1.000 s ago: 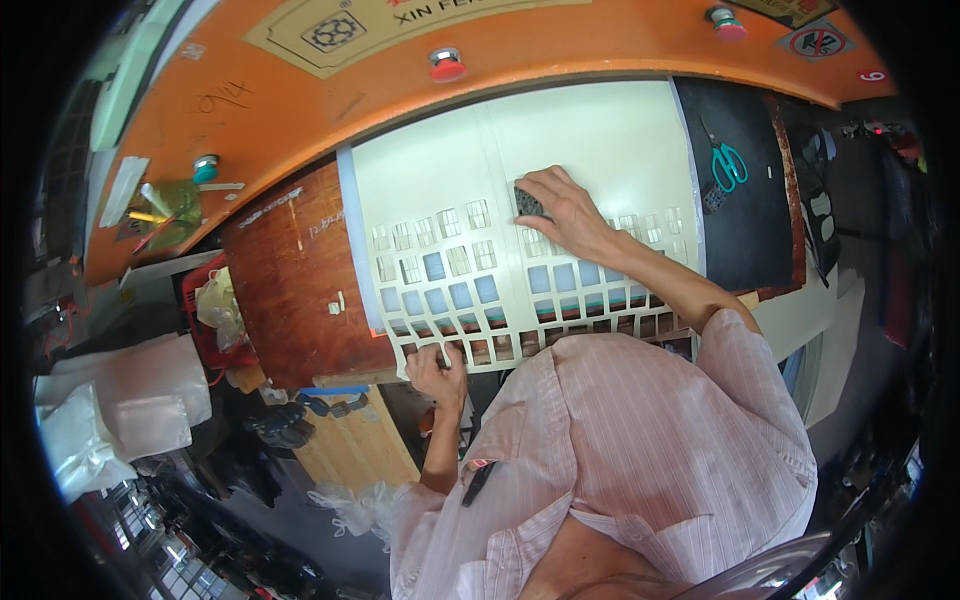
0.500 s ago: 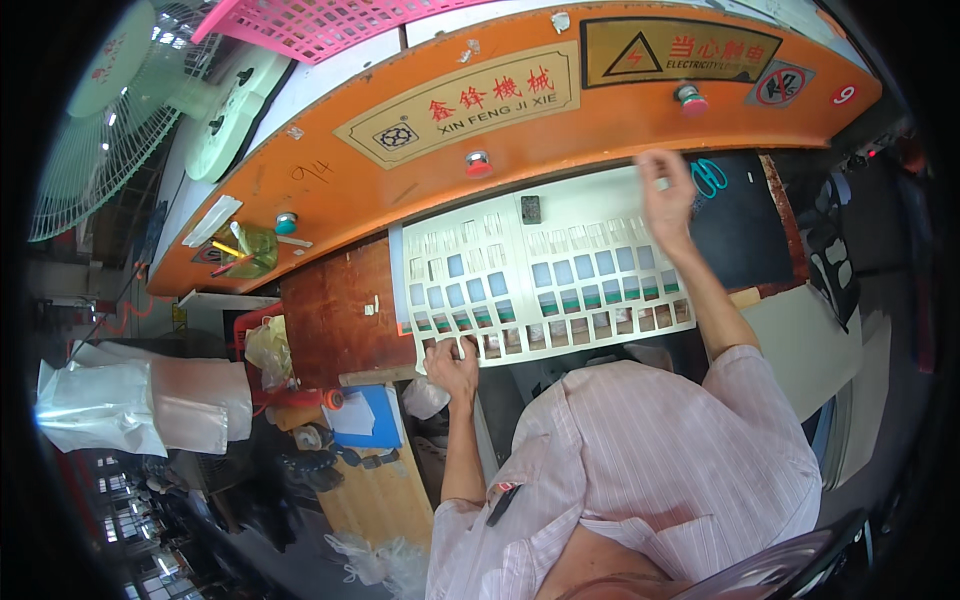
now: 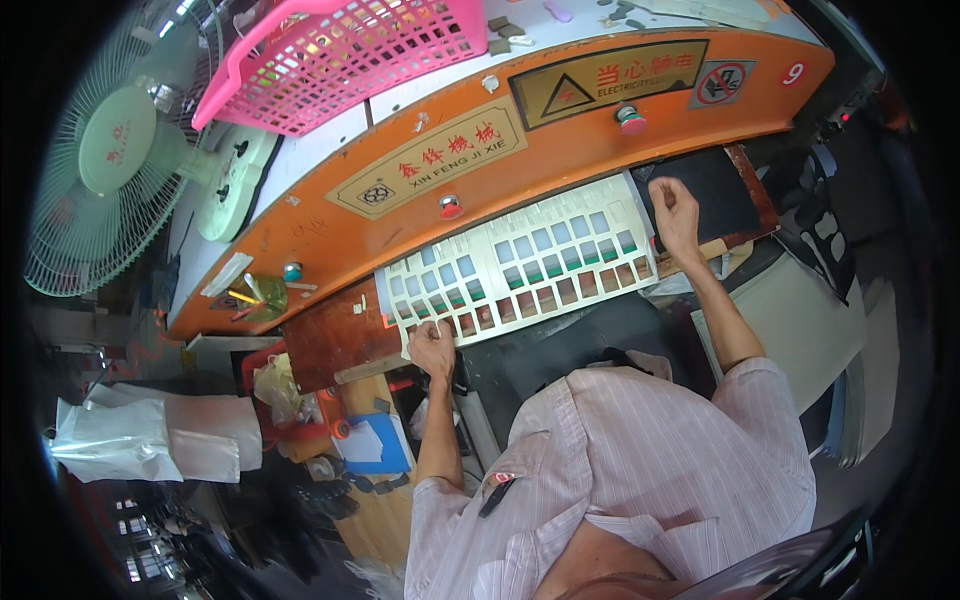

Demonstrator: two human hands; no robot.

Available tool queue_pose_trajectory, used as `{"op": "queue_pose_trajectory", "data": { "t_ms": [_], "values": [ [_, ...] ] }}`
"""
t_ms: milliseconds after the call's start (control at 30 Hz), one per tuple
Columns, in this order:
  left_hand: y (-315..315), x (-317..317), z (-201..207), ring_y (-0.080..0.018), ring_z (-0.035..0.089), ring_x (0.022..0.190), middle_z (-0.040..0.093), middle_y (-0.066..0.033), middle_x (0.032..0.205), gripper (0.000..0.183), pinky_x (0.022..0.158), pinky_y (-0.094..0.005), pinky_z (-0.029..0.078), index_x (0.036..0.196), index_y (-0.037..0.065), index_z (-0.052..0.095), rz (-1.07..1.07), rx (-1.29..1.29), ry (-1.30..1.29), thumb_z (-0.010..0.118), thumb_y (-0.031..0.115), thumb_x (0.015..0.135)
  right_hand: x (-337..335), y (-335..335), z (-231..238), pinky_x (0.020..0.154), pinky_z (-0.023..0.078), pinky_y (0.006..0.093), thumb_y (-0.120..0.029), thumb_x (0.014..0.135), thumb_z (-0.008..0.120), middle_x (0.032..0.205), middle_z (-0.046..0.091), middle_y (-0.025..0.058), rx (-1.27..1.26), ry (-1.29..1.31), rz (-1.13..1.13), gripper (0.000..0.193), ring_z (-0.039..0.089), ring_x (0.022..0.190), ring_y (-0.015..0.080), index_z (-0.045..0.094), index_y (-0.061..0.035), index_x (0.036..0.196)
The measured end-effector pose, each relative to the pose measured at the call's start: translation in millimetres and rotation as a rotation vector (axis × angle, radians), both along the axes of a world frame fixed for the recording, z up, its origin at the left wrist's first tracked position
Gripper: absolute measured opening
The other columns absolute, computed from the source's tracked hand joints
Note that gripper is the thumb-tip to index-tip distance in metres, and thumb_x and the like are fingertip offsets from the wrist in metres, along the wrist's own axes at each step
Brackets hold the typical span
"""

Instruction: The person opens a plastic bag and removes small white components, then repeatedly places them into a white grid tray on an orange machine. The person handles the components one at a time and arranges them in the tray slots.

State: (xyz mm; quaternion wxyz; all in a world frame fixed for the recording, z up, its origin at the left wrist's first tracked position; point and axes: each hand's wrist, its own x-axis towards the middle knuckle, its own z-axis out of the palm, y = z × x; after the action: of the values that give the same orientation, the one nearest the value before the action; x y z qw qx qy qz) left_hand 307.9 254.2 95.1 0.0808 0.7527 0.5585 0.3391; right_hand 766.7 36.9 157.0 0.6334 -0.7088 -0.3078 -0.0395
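Observation:
A large cream sheet (image 3: 490, 270) with rows of rectangular window cut-outs lies on the work table, its far side reaching beneath an orange machine beam (image 3: 570, 140). Several windows show pale blue panels with green strips; the nearest row shows brownish patches. My left hand (image 3: 432, 348) is closed at the sheet's near left corner, fingers bent over its edge. Beside the sheet's right edge, over a black board (image 3: 712, 190), my right hand (image 3: 676, 215) is raised with its fingers curled together. Whatever it pinches, if anything, is too small to make out.
A pink basket (image 3: 350, 75) and a green fan (image 3: 120, 140) stand above the beam. The beam carries red buttons (image 3: 450, 206) and a pen cup (image 3: 265, 295). Silvery bags (image 3: 160, 435) hang at left; a blue folder (image 3: 372, 443) lies low left. Grey boards (image 3: 790, 340) lean at right.
My view has shifted, showing more of the basket and fan. My right hand has moved from above the sheet's far right part to beside its right edge. My left hand stays at the near left corner.

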Motion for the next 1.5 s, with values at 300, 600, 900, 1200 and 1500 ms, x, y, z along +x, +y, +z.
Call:
{"op": "queue_pose_trajectory", "data": {
  "t_ms": [300,600,900,1200,1500],
  "values": [
    [-3.1,3.1,3.2,-0.0400,0.059,0.079,0.059,-0.0162,0.068,0.036,0.074,-0.0543,0.044,0.066,0.003,0.062,0.049,0.001,0.007,0.069,0.033,0.083,-21.6,-11.3,-86.0,0.075,0.053,0.0485,-0.041,0.105,0.059,0.079,0.072,0.0196,-0.291,0.119,-0.080,0.045,0.072,0.079,0.0390,0.067,0.0015,0.093],
    [-9.0,4.8,10.1,-0.0403,0.061,0.082,0.062,-0.0161,0.069,0.037,0.076,-0.0549,0.047,0.064,0.001,0.061,0.063,-0.063,0.039,0.070,0.032,0.082,-21.5,-18.3,-101.2,0.078,0.053,0.0484,-0.043,0.108,0.053,0.086,0.074,0.0225,-0.329,-0.034,-0.058,0.048,0.073,0.083,0.0406,0.070,0.0024,0.102],
    [-20.1,10.1,4.7,-0.0347,0.055,0.073,0.057,-0.0102,0.066,0.031,0.071,-0.0483,0.041,0.062,0.006,0.059,0.122,-0.035,0.145,0.071,0.026,0.083,-13.9,98.6,-38.2,0.095,0.054,0.0412,-0.027,0.098,0.071,0.120,0.071,0.0199,-0.283,0.032,0.067,0.040,0.070,0.107,0.0317,0.067,0.0028,0.125],
    [-33.7,11.1,12.0,-0.0317,0.053,0.072,0.054,-0.0072,0.068,0.020,0.069,-0.0459,0.040,0.070,0.009,0.060,0.159,-0.136,0.223,0.074,0.017,0.080,-94.0,280.6,-21.3,0.104,0.051,0.0440,-0.033,0.085,0.086,0.129,0.068,0.0197,-0.540,-0.277,0.900,0.064,0.062,0.120,0.0352,0.063,0.0015,0.134],
    [-44.2,3.3,8.8,-0.0313,0.052,0.072,0.055,-0.0066,0.070,0.015,0.068,-0.0451,0.040,0.077,0.009,0.062,0.165,-0.230,0.265,0.074,0.014,0.081,-40.6,309.5,-22.2,0.092,0.056,0.0360,-0.023,0.091,0.083,0.114,0.074,0.0181,-0.523,0.686,0.809,0.053,0.069,0.103,0.0228,0.066,0.0031,0.133]
  ]
}}
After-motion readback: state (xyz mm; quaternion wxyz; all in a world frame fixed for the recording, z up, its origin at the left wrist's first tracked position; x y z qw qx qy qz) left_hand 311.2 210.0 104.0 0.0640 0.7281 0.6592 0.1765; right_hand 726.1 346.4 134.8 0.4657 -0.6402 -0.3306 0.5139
